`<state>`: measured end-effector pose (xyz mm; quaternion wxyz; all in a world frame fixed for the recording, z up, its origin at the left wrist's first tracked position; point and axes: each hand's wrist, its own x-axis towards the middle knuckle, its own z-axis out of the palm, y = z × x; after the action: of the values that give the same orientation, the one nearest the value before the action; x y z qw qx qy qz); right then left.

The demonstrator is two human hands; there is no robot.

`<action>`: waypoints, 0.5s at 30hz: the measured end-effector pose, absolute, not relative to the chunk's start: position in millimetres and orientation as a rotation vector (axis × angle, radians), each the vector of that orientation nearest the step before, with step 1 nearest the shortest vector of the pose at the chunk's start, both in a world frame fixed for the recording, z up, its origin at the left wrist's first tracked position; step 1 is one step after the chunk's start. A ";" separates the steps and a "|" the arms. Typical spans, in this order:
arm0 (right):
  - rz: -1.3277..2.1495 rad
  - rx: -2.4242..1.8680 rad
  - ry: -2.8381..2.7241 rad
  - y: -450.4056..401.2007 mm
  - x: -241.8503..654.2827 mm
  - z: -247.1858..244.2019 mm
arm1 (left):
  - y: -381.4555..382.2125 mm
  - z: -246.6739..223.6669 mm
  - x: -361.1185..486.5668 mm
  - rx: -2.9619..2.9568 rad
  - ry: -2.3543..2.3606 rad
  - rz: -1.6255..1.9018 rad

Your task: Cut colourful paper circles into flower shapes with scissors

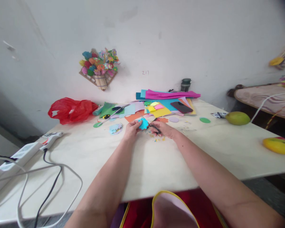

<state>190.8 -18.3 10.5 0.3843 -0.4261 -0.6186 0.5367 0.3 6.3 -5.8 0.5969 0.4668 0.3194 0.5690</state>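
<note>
Between the fingers of my left hand (pixel 132 129) is a blue paper flower (pixel 143 123) with a scalloped edge. My right hand (pixel 163 129) is closed around a pair of dark-handled scissors (pixel 157 129); their blades point left, at the flower's right edge. How far the blades are apart is too small to tell. Small paper scraps (pixel 156 138) lie on the table below my hands. Just behind them are an orange paper flower (pixel 162 120) and a lilac paper disc (pixel 174 119). A pile of pale blue paper flowers (pixel 116 128) sits to the left.
Coloured paper sheets (pixel 166 110), a phone (pixel 181 107) and another pair of scissors (pixel 118 109) lie at the back. A red plastic bag (pixel 72 110) is at left, above a power strip (pixel 19 156) with loose cables. A green mango (pixel 237 118) and yellow mango (pixel 278 146) lie right.
</note>
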 end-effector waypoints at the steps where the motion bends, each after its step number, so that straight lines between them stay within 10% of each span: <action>1: 1.370 -1.088 -1.573 -18.1 190.9 10.1 | 6.0 -5.6 0.3 1.083 0.740 1.327; 15: 1.379 -1.072 -1.592 -16.5 189.4 6.5 | 4.4 -4.5 1.7 1.059 0.745 1.360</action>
<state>189.4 -16.5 6.5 0.3797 -0.4196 -0.6233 0.5398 1.7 4.4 -4.5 0.5908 0.4549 0.3202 0.5844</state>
